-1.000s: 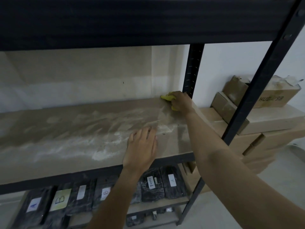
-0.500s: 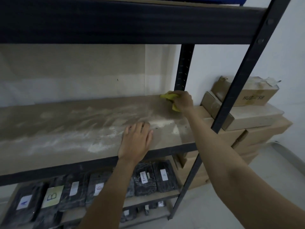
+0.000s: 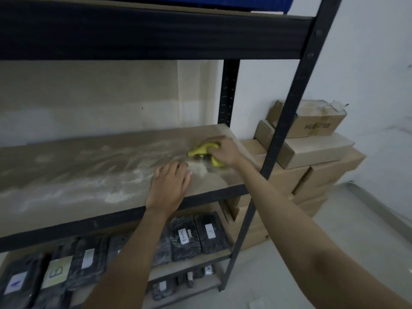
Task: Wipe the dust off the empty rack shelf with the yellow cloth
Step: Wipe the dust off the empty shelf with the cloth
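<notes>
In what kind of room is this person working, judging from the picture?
Probably a storeroom. A black metal rack stands against a plain white wall, cardboard boxes are stacked beside it on the floor, and labelled black packages lie in rows on its lower shelves.

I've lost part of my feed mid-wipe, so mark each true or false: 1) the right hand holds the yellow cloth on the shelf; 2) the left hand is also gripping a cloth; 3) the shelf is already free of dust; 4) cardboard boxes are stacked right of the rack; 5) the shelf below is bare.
1) True. The right hand grips the yellow cloth against the shelf, near its right end.
2) False. The left hand lies flat on the shelf with straight fingers and holds nothing.
3) False. Pale dust streaks cover much of the board.
4) True. Cardboard boxes are stacked on the floor beside the rack.
5) False. The shelf below carries dark labelled packages.
</notes>
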